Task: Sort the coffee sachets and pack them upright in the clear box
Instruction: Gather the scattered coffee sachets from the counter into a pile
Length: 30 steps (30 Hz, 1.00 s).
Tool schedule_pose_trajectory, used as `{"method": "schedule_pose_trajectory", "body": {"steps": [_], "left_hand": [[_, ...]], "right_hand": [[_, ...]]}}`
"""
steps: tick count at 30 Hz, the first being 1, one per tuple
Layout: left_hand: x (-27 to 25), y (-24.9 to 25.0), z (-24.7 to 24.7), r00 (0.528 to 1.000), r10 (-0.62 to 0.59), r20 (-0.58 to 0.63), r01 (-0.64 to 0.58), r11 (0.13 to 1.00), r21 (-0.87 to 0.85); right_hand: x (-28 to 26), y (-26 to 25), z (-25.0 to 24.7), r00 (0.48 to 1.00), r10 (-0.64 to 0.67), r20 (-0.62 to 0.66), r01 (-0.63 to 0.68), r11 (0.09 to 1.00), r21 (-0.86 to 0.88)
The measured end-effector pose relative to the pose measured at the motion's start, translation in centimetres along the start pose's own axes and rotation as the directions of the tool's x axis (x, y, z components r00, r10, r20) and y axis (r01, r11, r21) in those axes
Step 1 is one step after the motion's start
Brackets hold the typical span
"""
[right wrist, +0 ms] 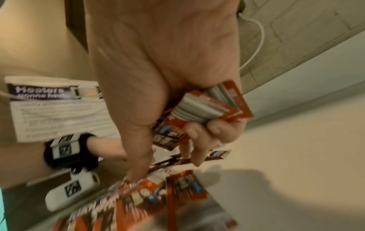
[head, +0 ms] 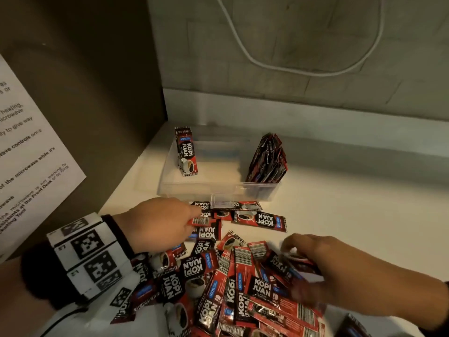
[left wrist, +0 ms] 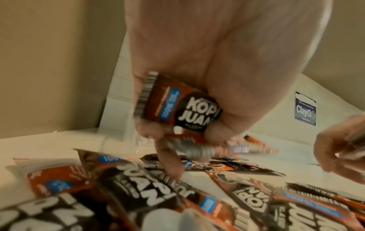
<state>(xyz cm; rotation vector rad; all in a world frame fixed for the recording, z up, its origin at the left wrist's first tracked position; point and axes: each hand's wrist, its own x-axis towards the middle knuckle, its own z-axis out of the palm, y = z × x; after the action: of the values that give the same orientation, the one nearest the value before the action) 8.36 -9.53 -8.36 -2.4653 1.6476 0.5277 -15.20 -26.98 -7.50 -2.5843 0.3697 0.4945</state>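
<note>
Both hands work the loose pile of coffee sachets (head: 233,283) spread over the near part of the bench (head: 352,215), while the clear box (head: 194,188) stands beyond them toward the back wall, nearer the left hand (head: 160,224) than the right. The left hand's grip is closed on a sachet (left wrist: 177,103) tucked against the palm, and its fingertips (left wrist: 169,165) reach down at the next one lying flat just short of the box's near wall. The right hand (head: 340,271) hovers palm-down over the right side of the pile, its grip clamped on a small stack of sachets (right wrist: 207,106) fanned between thumb and fingers, with two fingers stretched down toward the heap. Inside the box one sachet (head: 186,152) stands upright against the left end and a leaning bundle (head: 267,161) fills the right end, the middle being bare. The held sachets lie roughly flat, so their long axes would need turning to vertical before going forward into that gap.
</note>
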Motion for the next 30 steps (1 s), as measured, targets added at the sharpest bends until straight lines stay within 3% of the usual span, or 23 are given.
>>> {"method": "schedule_pose_trajectory", "body": {"steps": [2, 4, 9, 12, 15, 20, 27, 30], "left_hand": [[-0.2, 0.4, -0.4, 0.999, -0.031, -0.037, 0.028, 0.995, -0.095], [-0.9, 0.7, -1.0, 0.998, -0.019, -0.056, 0.009, 0.984, -0.177], [-1.9, 1.5, -0.4, 0.999, 0.049, -0.022, -0.051, 0.989, -0.138], [-2.2, 1.5, 1.2, 0.993, 0.103, -0.051, -0.108, 0.989, -0.1], [-2.5, 1.6, 2.6, 0.998, 0.066, -0.019, -0.068, 0.988, -0.142], [-1.7, 2.2, 2.3, 0.999, 0.052, -0.008, -0.053, 0.996, -0.071], [-2.0, 2.4, -0.3, 0.993, 0.075, -0.091, -0.105, 0.914, -0.391], [-2.9, 3.4, -1.3, 0.99, 0.11, -0.084, -0.135, 0.908, -0.398]], "right_hand": [[0.2, -0.2, 0.9, 0.997, 0.082, -0.003, -0.081, 0.981, -0.176], [0.5, -0.3, 1.6, 0.992, 0.124, -0.029, -0.127, 0.97, -0.208], [1.3, -0.3, 1.6, 0.994, 0.104, -0.036, -0.108, 0.986, -0.124], [1.4, -0.3, 1.7, 0.99, 0.103, -0.094, -0.117, 0.981, -0.158], [1.6, 0.1, 2.0, 0.977, 0.119, -0.176, -0.15, 0.974, -0.172], [1.6, 0.1, 2.2, 0.962, 0.114, -0.247, -0.153, 0.978, -0.144], [1.0, -0.5, 1.1, 0.961, 0.086, -0.263, -0.087, 0.996, 0.01], [1.3, -1.2, 2.4, 0.979, 0.102, -0.179, -0.103, 0.995, 0.0]]}}
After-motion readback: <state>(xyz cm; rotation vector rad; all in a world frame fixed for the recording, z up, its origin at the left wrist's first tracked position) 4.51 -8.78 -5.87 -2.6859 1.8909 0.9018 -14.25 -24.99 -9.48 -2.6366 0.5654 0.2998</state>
